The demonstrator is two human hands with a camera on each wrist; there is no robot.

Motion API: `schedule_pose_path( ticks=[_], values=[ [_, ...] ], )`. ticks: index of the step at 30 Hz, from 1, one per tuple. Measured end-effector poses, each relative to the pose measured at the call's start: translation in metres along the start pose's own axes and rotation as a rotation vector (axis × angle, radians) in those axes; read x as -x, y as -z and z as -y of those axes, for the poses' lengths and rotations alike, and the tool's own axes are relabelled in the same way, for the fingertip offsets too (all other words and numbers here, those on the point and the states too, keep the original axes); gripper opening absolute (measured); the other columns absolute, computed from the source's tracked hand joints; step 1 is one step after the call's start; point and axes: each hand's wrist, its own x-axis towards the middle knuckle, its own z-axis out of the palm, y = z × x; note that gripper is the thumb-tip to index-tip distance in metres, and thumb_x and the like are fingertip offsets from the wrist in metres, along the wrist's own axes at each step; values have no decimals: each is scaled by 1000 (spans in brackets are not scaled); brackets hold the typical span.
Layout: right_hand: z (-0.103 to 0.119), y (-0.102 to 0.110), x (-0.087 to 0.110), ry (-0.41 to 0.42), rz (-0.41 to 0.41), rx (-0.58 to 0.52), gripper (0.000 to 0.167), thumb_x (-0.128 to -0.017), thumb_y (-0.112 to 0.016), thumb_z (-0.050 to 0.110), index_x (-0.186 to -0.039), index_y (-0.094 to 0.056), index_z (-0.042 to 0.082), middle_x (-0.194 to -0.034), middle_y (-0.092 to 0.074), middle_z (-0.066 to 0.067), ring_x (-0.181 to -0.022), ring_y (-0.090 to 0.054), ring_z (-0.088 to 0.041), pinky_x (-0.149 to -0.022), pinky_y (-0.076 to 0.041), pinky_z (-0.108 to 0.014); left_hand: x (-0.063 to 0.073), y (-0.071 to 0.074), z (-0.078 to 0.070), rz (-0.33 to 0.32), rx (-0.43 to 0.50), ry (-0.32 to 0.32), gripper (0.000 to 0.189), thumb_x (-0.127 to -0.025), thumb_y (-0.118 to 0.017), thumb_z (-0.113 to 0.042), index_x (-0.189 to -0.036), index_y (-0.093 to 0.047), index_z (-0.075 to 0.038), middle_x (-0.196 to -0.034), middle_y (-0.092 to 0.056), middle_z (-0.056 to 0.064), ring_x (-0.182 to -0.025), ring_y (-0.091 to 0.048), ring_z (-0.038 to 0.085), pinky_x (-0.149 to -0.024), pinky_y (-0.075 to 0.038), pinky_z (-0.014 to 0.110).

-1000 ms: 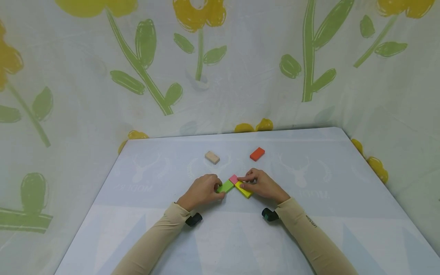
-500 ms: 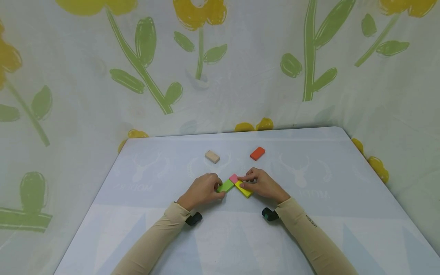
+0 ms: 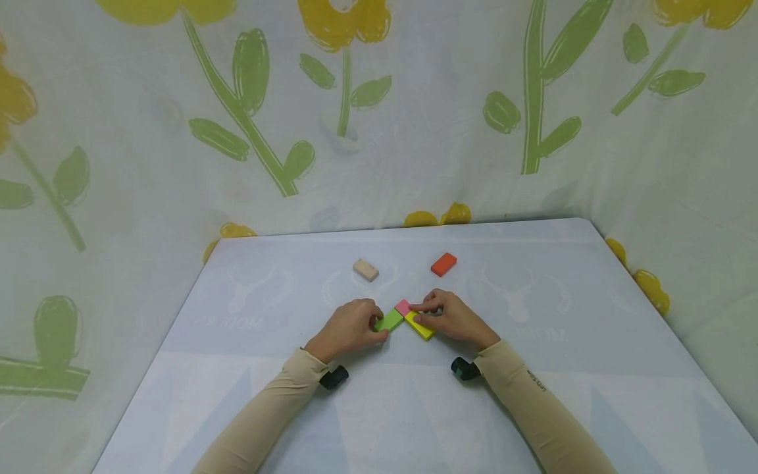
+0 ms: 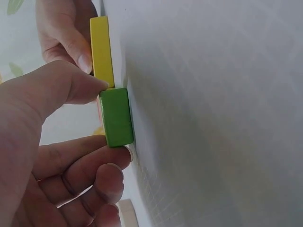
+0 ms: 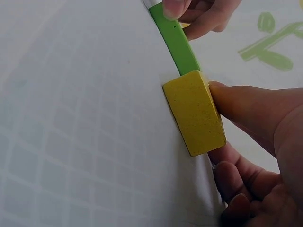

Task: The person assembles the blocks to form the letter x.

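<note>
Three flat blocks lie together on the table in the head view, forming an upturned V. A green block [image 3: 389,320] makes the left arm, a yellow block [image 3: 419,325] the right, and a small pink block [image 3: 403,307] sits at the peak. My left hand [image 3: 349,326] pinches the green block [image 4: 117,117] between thumb and fingers across its near end. Thumb and fingers of my right hand [image 3: 453,319] hold the yellow block [image 5: 194,113], the index fingertip reaching toward the pink one. In the right wrist view, the green block's far end meets the yellow one.
Farther back on the table [image 3: 379,415] lie a plain wooden block [image 3: 366,270], to the left, and an orange-red block [image 3: 443,264], to the right. A flower-patterned curtain [image 3: 414,158] hangs behind the table's back edge.
</note>
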Motion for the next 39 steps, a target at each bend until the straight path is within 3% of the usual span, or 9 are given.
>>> schedule_pose_path(
  ticks=[28, 34, 39],
  values=[
    [0, 0, 1, -4, -6, -9, 34, -93, -78, 21, -127, -75, 15, -102, -62, -5, -94, -51, -20, -79, -41, -30, 0, 0, 1, 7, -5, 8, 32, -86, -78, -31, -105, -79, -6, -80, -64, -3, -73, -54, 9, -64, -46, 24],
    [-2, -1, -1, -18, -4, -10, 34, -93, -78, 22, -127, -75, 16, -102, -62, -5, -96, -52, -20, -80, -41, -30, 3, 6, 6, 2, 70, 10, 39, -89, -80, -36, -114, -77, -7, -87, -67, -2, -77, -57, 9, -69, -50, 25],
    [-3, -2, -2, -22, -8, -13, 34, -93, -79, 22, -126, -76, 17, -101, -62, -4, -96, -52, -20, -80, -42, -31, 2, 22, 10, -26, 146, 22, 44, -92, -77, -35, -124, -73, -6, -97, -68, 2, -83, -59, 13, -71, -50, 26]
  ],
)
